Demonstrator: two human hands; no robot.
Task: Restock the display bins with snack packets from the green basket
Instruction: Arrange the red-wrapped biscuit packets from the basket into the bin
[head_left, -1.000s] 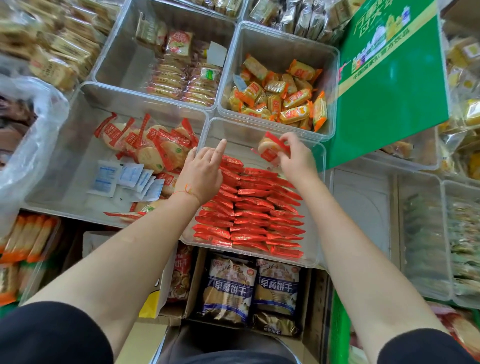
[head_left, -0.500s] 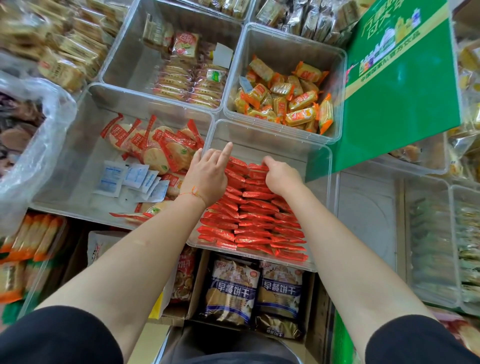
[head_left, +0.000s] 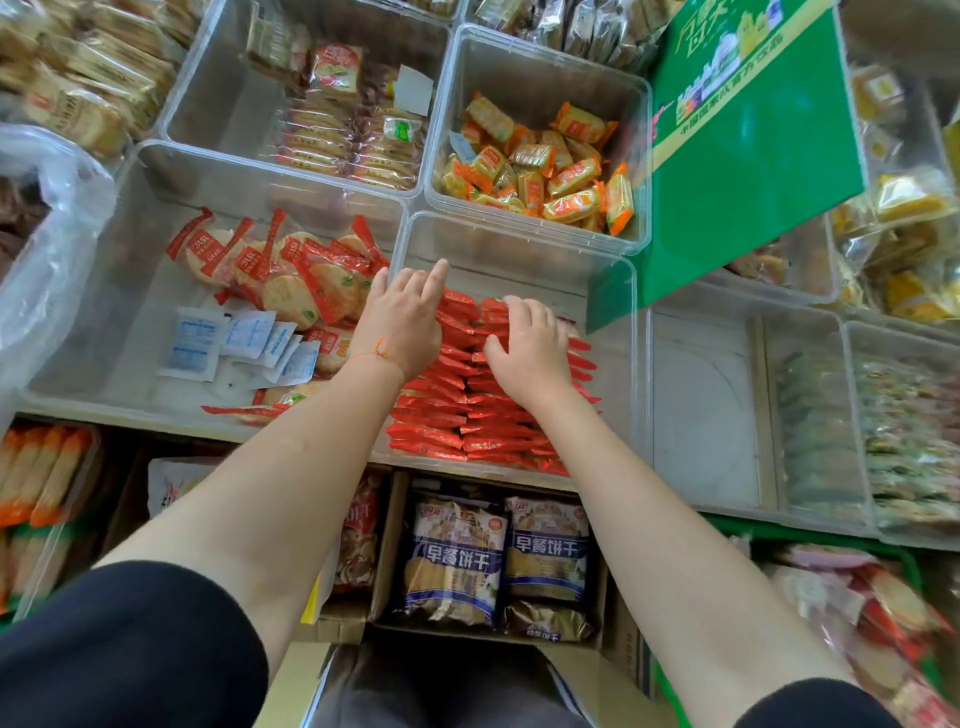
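Tidying the rows looked to be the step in hand: both hands were down inside the clear bin (head_left: 618, 291) at the shelf front, on the red snack packets (head_left: 467, 415) stacked there in two columns. The left hand (head_left: 402, 325) lay flat with fingers straight and together, pressing the far end of the left column. The right hand (head_left: 530, 345) rested on the right column with its fingers bent over the top packets; whether it pinched one I could not tell. The green basket (head_left: 810, 535) sat low at the person's right, partly out of frame, with more packets in it. The next move probably called for the right hand to let go and reach down to that basket for another handful, without toppling the standing rows
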